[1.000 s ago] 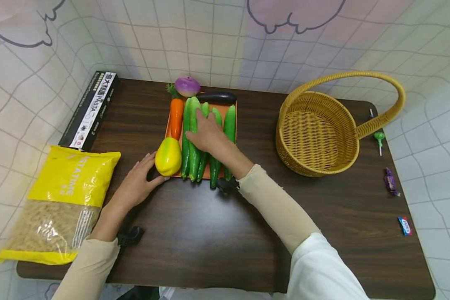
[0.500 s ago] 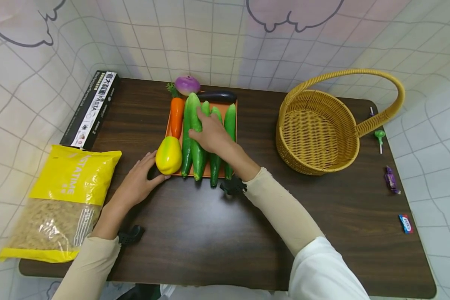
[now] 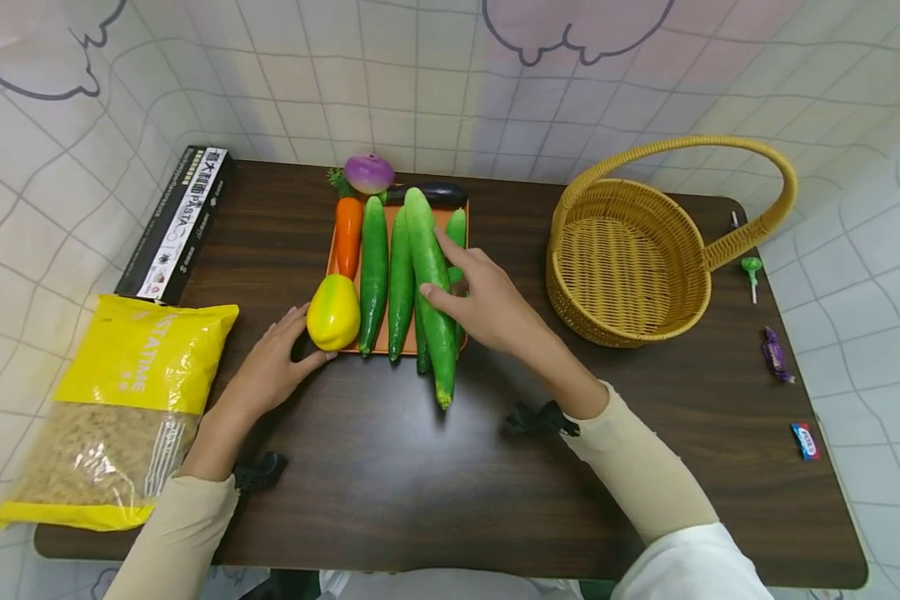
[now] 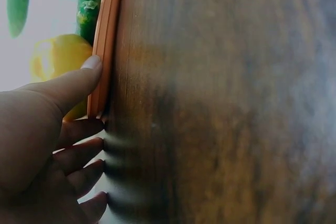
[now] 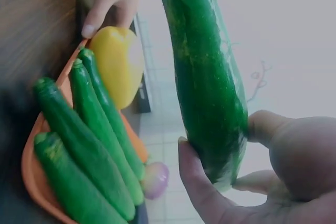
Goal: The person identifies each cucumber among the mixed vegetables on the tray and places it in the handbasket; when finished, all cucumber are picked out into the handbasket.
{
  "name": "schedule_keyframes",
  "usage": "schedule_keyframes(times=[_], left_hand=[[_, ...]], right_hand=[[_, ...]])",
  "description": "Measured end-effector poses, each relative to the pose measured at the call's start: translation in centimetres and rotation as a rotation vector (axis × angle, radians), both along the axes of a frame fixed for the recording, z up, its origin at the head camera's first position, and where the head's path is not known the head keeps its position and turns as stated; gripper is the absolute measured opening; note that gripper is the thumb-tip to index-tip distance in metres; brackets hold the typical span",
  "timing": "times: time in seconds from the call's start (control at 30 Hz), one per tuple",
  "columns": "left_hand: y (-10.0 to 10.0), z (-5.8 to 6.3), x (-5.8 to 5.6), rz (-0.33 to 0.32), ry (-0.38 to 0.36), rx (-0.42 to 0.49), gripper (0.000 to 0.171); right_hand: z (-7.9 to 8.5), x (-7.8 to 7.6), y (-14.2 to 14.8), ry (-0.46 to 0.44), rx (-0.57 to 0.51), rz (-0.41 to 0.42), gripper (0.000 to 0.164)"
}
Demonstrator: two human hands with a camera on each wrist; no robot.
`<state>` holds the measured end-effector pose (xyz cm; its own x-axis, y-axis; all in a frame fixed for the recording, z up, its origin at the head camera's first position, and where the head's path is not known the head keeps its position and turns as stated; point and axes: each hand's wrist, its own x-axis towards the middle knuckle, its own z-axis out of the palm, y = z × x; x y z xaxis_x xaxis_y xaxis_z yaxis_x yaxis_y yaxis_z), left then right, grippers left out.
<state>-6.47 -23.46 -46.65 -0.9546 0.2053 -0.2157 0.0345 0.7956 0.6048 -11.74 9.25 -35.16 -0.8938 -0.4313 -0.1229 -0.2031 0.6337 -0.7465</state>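
My right hand (image 3: pixel 495 304) holds a long green cucumber (image 3: pixel 429 283) between thumb and fingers, raised over the orange tray (image 5: pixel 32 174). In the right wrist view, the held cucumber (image 5: pixel 207 72) stands apart from several cucumbers (image 5: pixel 100 135) lying in the tray. My left hand (image 3: pixel 273 362) rests at the tray's front left corner; in the left wrist view its thumb (image 4: pixel 90 65) lies on the tray rim (image 4: pixel 107 40) and the other fingers are spread beside the corner. A smooth yellow vegetable (image 3: pixel 333 312), a carrot (image 3: pixel 348 237), an eggplant (image 3: pixel 435 195) and a purple onion (image 3: pixel 369 173) surround the cucumbers.
A wicker basket (image 3: pixel 570 312) with a tall handle stands on the right. On the left lie a black pasta box (image 3: pixel 176 225) and a yellow pasta bag (image 3: pixel 120 408). A green lollipop (image 3: pixel 752 265) and wrapped sweets (image 3: pixel 775 356) line the table's right edge.
My right hand has lifted one cucumber from among the others and moved right and toward me with it. The left hand stays at the tray corner.
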Motion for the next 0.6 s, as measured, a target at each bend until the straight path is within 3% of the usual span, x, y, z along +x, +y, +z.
schedule_keyframes(times=[0.6], left_hand=[[0.0,0.0,0.1,-0.007,-0.002,-0.004,0.083]], right_hand=[[1.7,8.1,13.7,-0.051,0.072,-0.075,0.076]])
